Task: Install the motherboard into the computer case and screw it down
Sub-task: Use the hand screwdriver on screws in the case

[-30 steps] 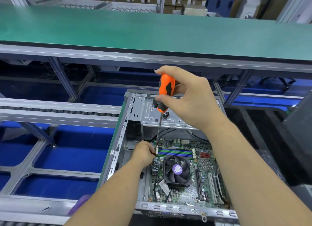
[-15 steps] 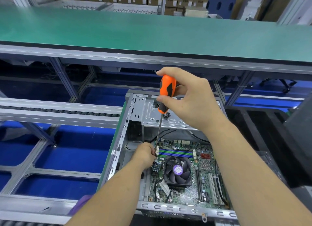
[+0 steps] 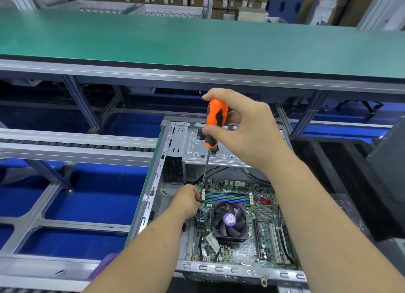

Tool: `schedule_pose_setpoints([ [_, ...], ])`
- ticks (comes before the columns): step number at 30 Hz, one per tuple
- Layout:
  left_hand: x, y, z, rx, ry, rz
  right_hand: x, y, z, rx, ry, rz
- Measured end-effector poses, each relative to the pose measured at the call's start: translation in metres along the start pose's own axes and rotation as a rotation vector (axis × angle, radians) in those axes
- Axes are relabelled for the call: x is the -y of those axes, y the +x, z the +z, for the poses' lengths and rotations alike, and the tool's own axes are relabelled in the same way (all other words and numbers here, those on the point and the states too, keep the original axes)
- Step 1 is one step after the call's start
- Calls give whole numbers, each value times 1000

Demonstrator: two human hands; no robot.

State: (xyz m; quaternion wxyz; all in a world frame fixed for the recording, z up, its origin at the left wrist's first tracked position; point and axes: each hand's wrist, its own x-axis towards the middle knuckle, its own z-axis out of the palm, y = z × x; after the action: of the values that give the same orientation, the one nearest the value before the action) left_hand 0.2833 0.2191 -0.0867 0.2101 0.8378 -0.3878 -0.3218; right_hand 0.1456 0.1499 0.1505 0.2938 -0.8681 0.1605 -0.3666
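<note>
An open grey computer case (image 3: 153,183) lies on its side in front of me. Inside it lies the green motherboard (image 3: 258,233) with a black CPU fan (image 3: 229,221) and memory slots. My right hand (image 3: 247,130) grips the orange and black handle of a long screwdriver (image 3: 213,121). Its shaft runs down to the board's upper left corner. There my left hand (image 3: 187,199) pinches the shaft near the tip. The tip and any screw are hidden by the fingers.
A green bench top (image 3: 197,40) runs across above the case. Grey aluminium frame rails (image 3: 76,143) and a blue floor lie to the left. A dark unit (image 3: 388,178) stands at the right. Cardboard boxes line the back.
Both hands and the screwdriver stay at almost the same place; the right hand's fingers shift slightly on the handle.
</note>
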Motion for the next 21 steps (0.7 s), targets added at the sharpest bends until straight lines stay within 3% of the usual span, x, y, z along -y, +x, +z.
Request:
schedule_pose_setpoints([
  [4,2,2,1,6,-36,-7,2,-2,4,17,32,-18],
  [8,4,2,2,-8,-57,-10,7,-6,11,118,243,-16],
  [13,2,2,3,2,-50,-5,6,-4,16,-37,142,-38],
  [17,1,2,3,7,-58,-8,6,-11,9,43,338,18],
  [21,0,3,2,-1,-47,1,5,-7,11,-31,179,-7],
])
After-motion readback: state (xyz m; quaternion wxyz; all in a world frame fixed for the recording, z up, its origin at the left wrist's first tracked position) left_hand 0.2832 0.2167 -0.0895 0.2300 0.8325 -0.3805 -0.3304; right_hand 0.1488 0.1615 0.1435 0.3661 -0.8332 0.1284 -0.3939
